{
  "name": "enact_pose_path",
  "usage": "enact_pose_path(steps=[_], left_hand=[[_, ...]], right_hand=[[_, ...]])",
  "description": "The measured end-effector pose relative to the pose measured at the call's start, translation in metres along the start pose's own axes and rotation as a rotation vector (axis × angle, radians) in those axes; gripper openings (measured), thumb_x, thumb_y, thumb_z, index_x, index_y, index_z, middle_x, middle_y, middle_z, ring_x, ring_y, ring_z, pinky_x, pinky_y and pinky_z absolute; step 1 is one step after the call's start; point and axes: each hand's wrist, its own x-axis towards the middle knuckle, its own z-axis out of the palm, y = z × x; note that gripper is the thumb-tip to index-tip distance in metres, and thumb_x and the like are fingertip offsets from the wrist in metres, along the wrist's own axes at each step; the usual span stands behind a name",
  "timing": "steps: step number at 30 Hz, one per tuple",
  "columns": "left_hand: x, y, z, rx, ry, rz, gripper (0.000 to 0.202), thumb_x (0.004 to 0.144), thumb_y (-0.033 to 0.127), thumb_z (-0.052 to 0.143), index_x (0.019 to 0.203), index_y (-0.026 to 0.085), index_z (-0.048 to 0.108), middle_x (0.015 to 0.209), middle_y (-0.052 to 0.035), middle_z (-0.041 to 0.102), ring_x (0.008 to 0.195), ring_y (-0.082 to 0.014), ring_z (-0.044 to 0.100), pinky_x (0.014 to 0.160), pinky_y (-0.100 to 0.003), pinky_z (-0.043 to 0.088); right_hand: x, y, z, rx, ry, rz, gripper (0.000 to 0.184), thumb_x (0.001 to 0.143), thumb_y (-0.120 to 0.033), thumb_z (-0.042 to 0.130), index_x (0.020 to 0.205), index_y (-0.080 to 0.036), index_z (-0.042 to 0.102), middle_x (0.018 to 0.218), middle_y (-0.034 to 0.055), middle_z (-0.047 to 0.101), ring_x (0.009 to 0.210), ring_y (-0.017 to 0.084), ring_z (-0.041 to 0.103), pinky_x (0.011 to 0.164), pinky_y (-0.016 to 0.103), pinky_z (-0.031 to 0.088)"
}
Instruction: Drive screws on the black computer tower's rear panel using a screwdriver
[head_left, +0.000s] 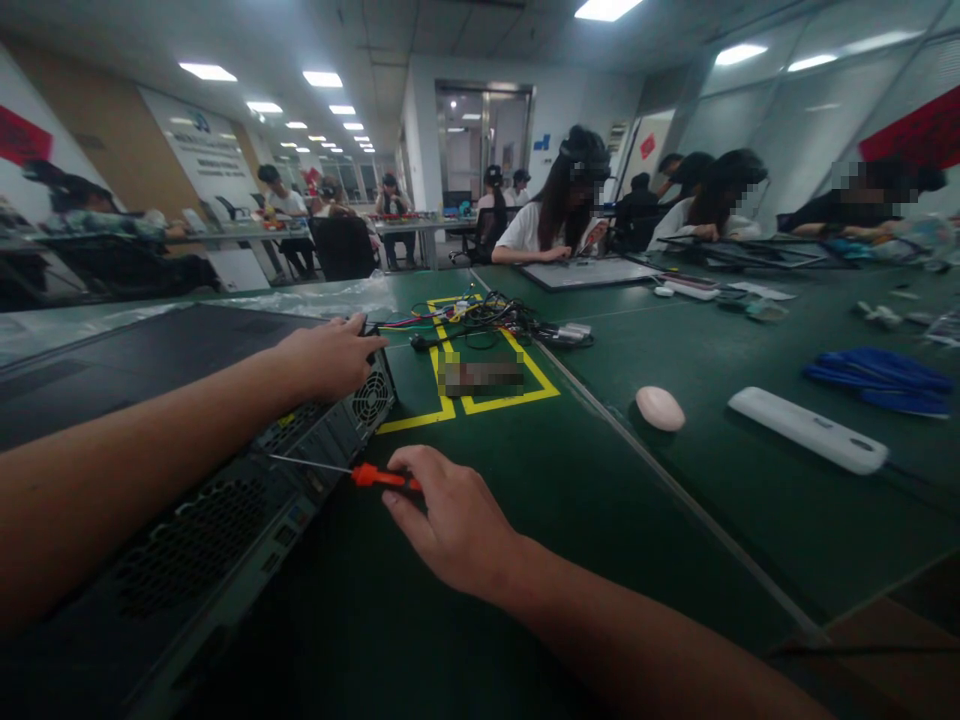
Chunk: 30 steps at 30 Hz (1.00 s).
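A black desktop computer case (172, 345) lies on its side at the left, with its rear panel of vents and ports facing me. My left hand (330, 358) rests on the top edge near its far rear corner, fingers stretched over the edge beside a round fan grille (370, 398). In my right hand (454, 515) is a screwdriver (375, 477) with an orange and black handle, held by the thumb and fingers. Its thin shaft points left, and the tip is at the rear panel. Whether it sits in a screw is too small to tell.
Tangled cables (502, 315) lie behind yellow tape markings (514, 402) on the green table (570, 540). A pale egg-shaped object (660, 408), a white power strip (806, 428) and a blue bundle (877, 380) are at the right. Several people work across the table.
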Motion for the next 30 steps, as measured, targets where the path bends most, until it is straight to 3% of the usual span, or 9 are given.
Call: enact_pose_path(steps=[5, 13, 23, 30], left_hand=[[-0.0014, 0.0007, -0.0023, -0.005, -0.007, 0.020, 0.068, 0.103, 0.034, 0.039, 0.169, 0.024, 0.051, 0.176, -0.0273, 0.042, 0.152, -0.0496, 0.056, 0.114, -0.062, 0.054], [-0.0007, 0.0014, -0.0033, 0.041, -0.028, 0.007, 0.068, 0.104, 0.033, 0.036, 0.171, 0.029, 0.047, 0.178, -0.0231, 0.041, 0.154, -0.0460, 0.054, 0.115, -0.061, 0.054], [-0.0026, 0.0021, -0.0038, 0.006, -0.012, 0.000, 0.068, 0.104, 0.035, 0.038, 0.170, 0.027, 0.049, 0.180, -0.0241, 0.039, 0.155, -0.0473, 0.052, 0.115, -0.064, 0.054], [-0.0026, 0.0021, -0.0044, 0.048, -0.025, 0.013, 0.068, 0.105, 0.034, 0.034, 0.171, 0.026, 0.048, 0.178, -0.0259, 0.040, 0.154, -0.0468, 0.054, 0.113, -0.063, 0.056]], right_hand=[[-0.0004, 0.0015, 0.0003, -0.012, -0.005, 0.009, 0.023, 0.110, -0.032, 0.062, 0.131, -0.024, 0.063, 0.118, 0.0075, 0.073, 0.097, 0.024, 0.070, 0.087, 0.041, 0.056], [0.0000, 0.0006, 0.0007, -0.015, 0.001, 0.001, 0.024, 0.110, -0.035, 0.061, 0.131, -0.024, 0.064, 0.116, 0.0067, 0.072, 0.096, 0.023, 0.068, 0.087, 0.040, 0.055], [-0.0005, 0.0012, 0.0005, 0.030, 0.032, 0.001, 0.026, 0.113, -0.039, 0.057, 0.130, -0.024, 0.067, 0.114, 0.0064, 0.072, 0.095, 0.022, 0.069, 0.086, 0.039, 0.054], [-0.0006, -0.0011, -0.0006, 0.051, 0.015, 0.010, 0.031, 0.104, -0.035, 0.063, 0.132, -0.023, 0.061, 0.116, 0.0079, 0.074, 0.095, 0.025, 0.070, 0.088, 0.043, 0.056]])
